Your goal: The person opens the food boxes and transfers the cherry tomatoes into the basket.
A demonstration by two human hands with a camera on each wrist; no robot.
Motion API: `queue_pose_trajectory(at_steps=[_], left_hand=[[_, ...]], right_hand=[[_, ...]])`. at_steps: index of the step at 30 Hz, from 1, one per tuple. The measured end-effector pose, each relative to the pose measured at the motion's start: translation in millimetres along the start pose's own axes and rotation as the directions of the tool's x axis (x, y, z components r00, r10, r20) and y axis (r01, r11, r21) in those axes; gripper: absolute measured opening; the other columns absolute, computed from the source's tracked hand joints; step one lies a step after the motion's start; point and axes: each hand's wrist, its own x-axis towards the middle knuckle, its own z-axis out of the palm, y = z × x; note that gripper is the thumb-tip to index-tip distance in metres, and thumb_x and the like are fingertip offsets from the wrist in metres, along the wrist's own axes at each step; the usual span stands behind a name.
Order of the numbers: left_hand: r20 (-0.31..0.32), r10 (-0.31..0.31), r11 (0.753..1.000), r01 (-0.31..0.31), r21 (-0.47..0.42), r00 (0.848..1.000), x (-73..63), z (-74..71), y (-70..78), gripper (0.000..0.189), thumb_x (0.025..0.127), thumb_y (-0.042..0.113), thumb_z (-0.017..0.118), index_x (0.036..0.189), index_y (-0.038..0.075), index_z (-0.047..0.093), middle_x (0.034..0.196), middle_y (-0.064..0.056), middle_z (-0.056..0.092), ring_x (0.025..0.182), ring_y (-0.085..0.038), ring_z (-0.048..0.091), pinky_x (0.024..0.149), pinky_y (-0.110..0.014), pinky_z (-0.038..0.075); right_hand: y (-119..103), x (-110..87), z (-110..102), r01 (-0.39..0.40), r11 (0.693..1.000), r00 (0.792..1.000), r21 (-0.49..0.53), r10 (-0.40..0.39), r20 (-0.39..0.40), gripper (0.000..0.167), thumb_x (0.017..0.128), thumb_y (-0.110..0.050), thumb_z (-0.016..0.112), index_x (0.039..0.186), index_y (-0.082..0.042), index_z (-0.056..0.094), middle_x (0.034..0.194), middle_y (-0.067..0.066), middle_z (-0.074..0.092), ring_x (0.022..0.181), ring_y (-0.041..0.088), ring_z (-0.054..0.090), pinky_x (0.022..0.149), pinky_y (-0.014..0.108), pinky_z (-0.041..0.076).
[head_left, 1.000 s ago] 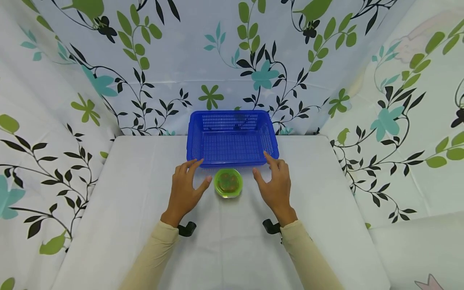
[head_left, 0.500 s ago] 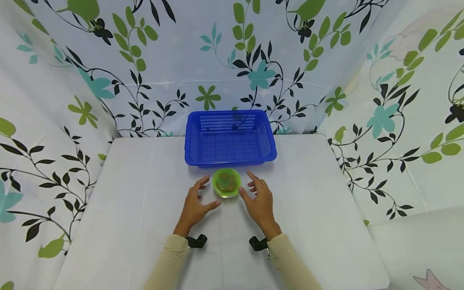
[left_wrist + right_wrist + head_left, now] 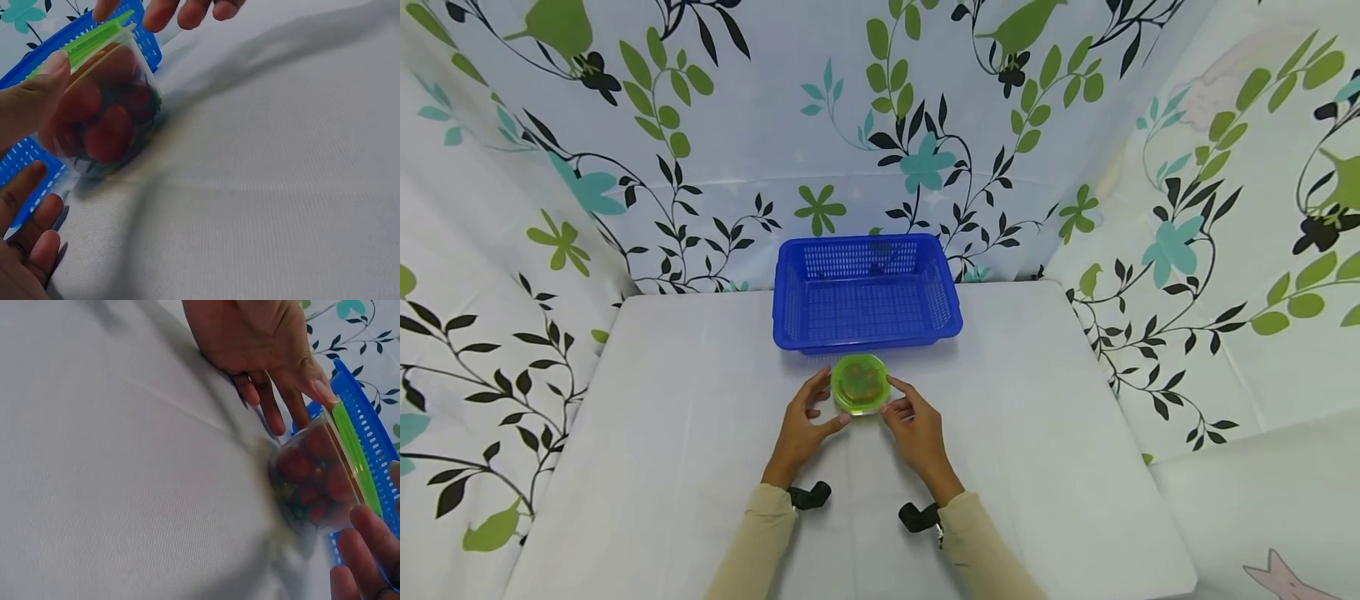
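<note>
A small clear tub with a green lid (image 3: 860,383) stands on the white table, in front of the basket. Round red pieces (image 3: 109,131) and some green show through its wall; their kind is unclear. On the tub's left side, my left hand (image 3: 799,433) has its thumb and forefinger at the lid's rim, the other fingers loosely bent below. My right hand (image 3: 917,429) curls at the right side, fingertips and thumb at the lid's edge. In the right wrist view, the right fingers (image 3: 369,534) reach the rim, facing the left hand (image 3: 262,344).
Just behind the tub, a blue plastic basket (image 3: 865,342) with mesh walls sits at the table's back edge. The white-covered table (image 3: 692,467) is bordered by a leaf-patterned curtain (image 3: 715,167) at the back and sides.
Both hands have come back from beside the basket's front rim, moved inward and closed in around the tub. The tub has kept its place in front of the basket.
</note>
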Motion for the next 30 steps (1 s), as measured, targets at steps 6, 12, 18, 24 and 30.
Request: queue_pose_trajectory(at_steps=[6, 12, 18, 24, 30], left_hand=[[0.013, -0.005, 0.999, 0.005, -0.032, 1.0, -0.2, -1.4, -1.2, 0.084, 0.087, 0.023, 0.09, 0.159, 0.034, 0.048, 0.16, 0.003, 0.055, 0.145, -0.028, 0.052, 0.106, -0.044, 0.038], [-0.005, -0.003, 0.999, 0.003, -0.047, 1.0, 0.2, 2.4, 0.9, 0.08, 0.087, 0.022, 0.09, 0.157, 0.031, 0.052, 0.156, 0.001, 0.059, 0.144, -0.026, 0.053, 0.105, -0.046, 0.036], [-0.035, -0.012, 0.999, 0.01, -0.05, 0.999, -0.5, 6.0, 2.0, 0.081, 0.087, 0.021, 0.09, 0.157, 0.027, 0.052, 0.155, -0.005, 0.06, 0.144, -0.029, 0.053, 0.108, -0.047, 0.036], [-0.036, -0.034, 0.997, 0.031, -0.068, 0.999, -2.0, 7.0, 5.0, 0.082, 0.086, 0.02, 0.09, 0.158, 0.03, 0.051, 0.155, -0.004, 0.061, 0.146, -0.028, 0.052, 0.112, -0.049, 0.033], [-0.033, -0.047, 0.995, 0.044, -0.091, 0.998, -2.7, 6.9, 6.5, 0.082, 0.085, 0.023, 0.091, 0.156, 0.033, 0.052, 0.154, -0.001, 0.062, 0.146, -0.026, 0.052, 0.114, -0.052, 0.032]], right_hand=[[2.1, 1.3, 4.5, -0.024, 0.999, 1.0, 0.023, 0.024, 0.01, 0.046, 0.098, -0.017, 0.075, 0.143, -0.026, 0.068, 0.096, 0.001, 0.078, 0.086, 0.013, 0.068, 0.079, 0.029, 0.056], [-0.4, 2.8, 7.5, -0.054, 0.997, 0.999, 0.05, 0.054, 0.009, 0.042, 0.098, -0.013, 0.074, 0.138, -0.024, 0.072, 0.092, 0.002, 0.077, 0.083, 0.012, 0.066, 0.075, 0.027, 0.054], [-2.0, 3.9, 9.1, -0.075, 0.995, 0.997, 0.064, 0.075, 0.003, 0.039, 0.096, -0.012, 0.074, 0.134, -0.024, 0.074, 0.087, 0.001, 0.076, 0.079, 0.009, 0.065, 0.074, 0.026, 0.053], [-2.9, 5.8, 9.7, -0.108, 0.989, 0.994, 0.1, 0.108, 0.003, 0.037, 0.095, -0.014, 0.075, 0.131, -0.025, 0.076, 0.082, 0.001, 0.075, 0.074, 0.007, 0.063, 0.072, 0.025, 0.051], [-3.5, 8.2, 10.7, -0.138, 0.967, 0.99, 0.215, 0.138, 0.016, 0.036, 0.095, -0.009, 0.073, 0.13, -0.02, 0.077, 0.081, 0.005, 0.072, 0.071, 0.007, 0.06, 0.069, 0.022, 0.05]])
